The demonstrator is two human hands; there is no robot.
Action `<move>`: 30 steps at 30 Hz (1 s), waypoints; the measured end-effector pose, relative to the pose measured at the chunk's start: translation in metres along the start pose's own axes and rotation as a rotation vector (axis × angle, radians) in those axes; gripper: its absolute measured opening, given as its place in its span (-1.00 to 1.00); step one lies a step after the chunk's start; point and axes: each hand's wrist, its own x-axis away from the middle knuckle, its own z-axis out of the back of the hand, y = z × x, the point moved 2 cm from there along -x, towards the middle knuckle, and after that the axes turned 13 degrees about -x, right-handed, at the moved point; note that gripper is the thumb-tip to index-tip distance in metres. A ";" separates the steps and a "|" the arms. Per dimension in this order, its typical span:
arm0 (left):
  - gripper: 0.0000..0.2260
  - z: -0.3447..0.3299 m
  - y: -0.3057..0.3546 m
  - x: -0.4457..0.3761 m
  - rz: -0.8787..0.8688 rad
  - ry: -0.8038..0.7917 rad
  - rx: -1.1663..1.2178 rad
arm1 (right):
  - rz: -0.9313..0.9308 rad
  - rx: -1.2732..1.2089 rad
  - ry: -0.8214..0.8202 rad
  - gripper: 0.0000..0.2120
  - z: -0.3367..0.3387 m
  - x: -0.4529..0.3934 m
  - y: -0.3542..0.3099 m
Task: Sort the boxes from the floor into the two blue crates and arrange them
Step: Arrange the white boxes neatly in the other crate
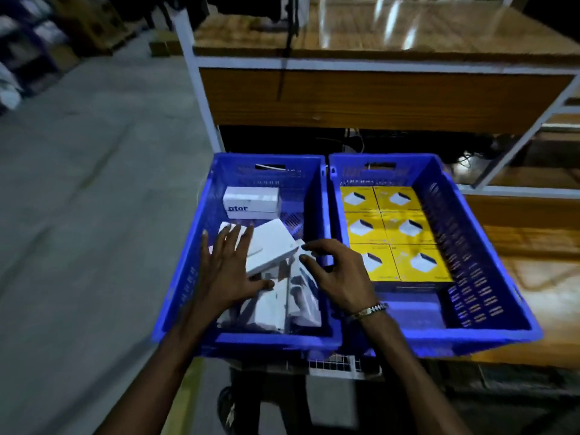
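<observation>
Left hand (230,266) lying flat with fingers straight on white boxes (270,249) in left crate (185,277), right hand (337,274) hovering with fingers loosely curled (grasping nothing), yellow boxes (392,230) sitting tiled in right crate (489,255).

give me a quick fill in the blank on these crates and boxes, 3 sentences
1. The yellow boxes lie flat in a neat grid in the ____ blue crate.
2. The left hand rests with straight fingers on a ____ box in the left crate.
3. A watch sits on the ____ wrist.

Missing words: right; white; right
</observation>
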 end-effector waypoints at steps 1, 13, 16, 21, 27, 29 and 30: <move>0.07 -0.002 -0.008 -0.004 -0.007 0.004 0.021 | -0.017 0.007 0.024 -0.86 -0.005 -0.002 0.002; -0.35 0.031 -0.063 -0.046 -0.044 -0.202 1.211 | -0.228 -0.162 0.258 -0.90 -0.083 -0.008 -0.039; -0.51 0.031 -0.062 -0.053 -0.021 -0.276 1.488 | -0.275 -0.321 0.235 -0.75 -0.117 -0.011 -0.051; -0.56 0.033 -0.053 -0.059 0.181 -0.405 1.902 | -0.294 -0.429 0.187 -0.59 -0.139 -0.026 -0.069; -0.52 0.022 -0.039 -0.076 0.237 -0.350 1.852 | -0.353 -0.590 0.245 -0.62 -0.129 -0.037 -0.064; -0.62 0.021 -0.040 -0.086 0.204 -0.289 1.755 | -0.351 -0.575 0.275 -0.67 -0.122 -0.041 -0.057; -0.67 0.023 -0.039 -0.091 0.188 -0.272 1.707 | -0.360 -0.564 0.289 -0.68 -0.117 -0.043 -0.054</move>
